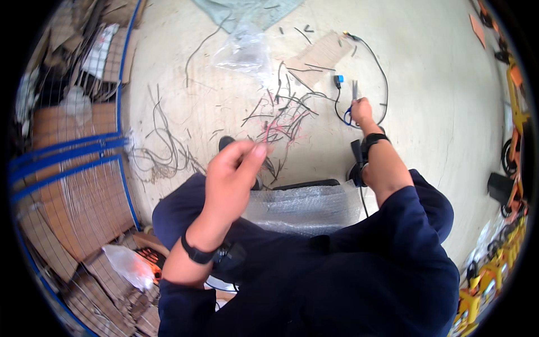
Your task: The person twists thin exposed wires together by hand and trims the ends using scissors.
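Observation:
My right hand (362,111) reaches out over the floor and grips scissors (355,90) with blue handles, their blades pointing away from me. Closer to me, my left hand (231,175) is raised with thumb and forefinger pressed together; whatever they pinch is too small to make out. Beyond it lies a tangle of cut black and red wire pieces (281,121). A black cable (386,76) curves round the scissors on the right, and a blue-faced connector (338,79) rests just left of the blades.
Flattened cardboard (323,56) and a clear plastic bag (244,53) lie farther off. Grey wire coils (163,151) spread at left, beside a blue-framed mesh cage (120,73) of cardboard. Bubble wrap (303,208) lies between my legs. Yellow equipment (471,303) lines the right side.

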A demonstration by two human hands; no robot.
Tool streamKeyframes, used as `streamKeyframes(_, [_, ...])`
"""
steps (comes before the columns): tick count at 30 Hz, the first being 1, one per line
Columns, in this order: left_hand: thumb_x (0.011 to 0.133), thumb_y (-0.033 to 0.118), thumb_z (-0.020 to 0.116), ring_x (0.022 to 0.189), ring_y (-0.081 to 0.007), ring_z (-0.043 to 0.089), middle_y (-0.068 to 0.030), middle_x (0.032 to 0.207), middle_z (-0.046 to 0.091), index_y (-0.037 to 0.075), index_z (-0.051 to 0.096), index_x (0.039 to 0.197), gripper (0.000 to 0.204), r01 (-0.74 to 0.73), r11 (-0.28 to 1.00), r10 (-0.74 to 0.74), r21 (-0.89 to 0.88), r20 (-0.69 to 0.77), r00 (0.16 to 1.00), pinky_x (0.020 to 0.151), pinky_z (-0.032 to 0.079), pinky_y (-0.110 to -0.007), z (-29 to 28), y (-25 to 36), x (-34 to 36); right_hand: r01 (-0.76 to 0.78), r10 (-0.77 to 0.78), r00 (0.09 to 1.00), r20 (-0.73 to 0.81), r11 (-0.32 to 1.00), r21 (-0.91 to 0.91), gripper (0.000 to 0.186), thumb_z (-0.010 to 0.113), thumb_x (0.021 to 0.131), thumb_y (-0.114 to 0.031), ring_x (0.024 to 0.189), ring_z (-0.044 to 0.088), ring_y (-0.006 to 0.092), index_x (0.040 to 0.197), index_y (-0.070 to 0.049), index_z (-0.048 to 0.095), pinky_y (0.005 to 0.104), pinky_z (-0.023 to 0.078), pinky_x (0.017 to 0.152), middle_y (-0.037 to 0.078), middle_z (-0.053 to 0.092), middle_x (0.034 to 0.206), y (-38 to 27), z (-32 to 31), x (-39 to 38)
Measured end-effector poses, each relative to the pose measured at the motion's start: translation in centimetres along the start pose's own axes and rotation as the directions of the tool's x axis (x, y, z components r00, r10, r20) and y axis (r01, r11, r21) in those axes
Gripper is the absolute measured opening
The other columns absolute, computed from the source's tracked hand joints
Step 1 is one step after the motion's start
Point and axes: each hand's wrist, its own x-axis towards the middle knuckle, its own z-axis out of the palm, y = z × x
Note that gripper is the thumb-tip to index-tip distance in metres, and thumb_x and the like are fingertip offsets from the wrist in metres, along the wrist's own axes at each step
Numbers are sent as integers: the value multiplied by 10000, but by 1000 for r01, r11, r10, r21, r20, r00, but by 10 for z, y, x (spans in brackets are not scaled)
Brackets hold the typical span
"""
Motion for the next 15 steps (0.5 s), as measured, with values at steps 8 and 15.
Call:
streamKeyframes(8, [954,139,520,495,-7,255,94,595,349,-1,612,1081,211,-127,968,160,-218,142,977,445,214,-188,-6,15,-10,313,-374,914,155,895,317,315,546,930,-167,767,609,123,1170,33,506,268,495,636,99,677,948,-175,-197,-72])
streamKeyframes(15, [954,206,549,517,-1,311,80,655,438,6,618,1054,235,-224,954,265,-197,212,941,460,247,-188,7,1,-17,443,-659,732,171,652,616,411,624,858,1,849,601,98,1245,42,491,238,514,709,65,622,1012,-241,-236,-243])
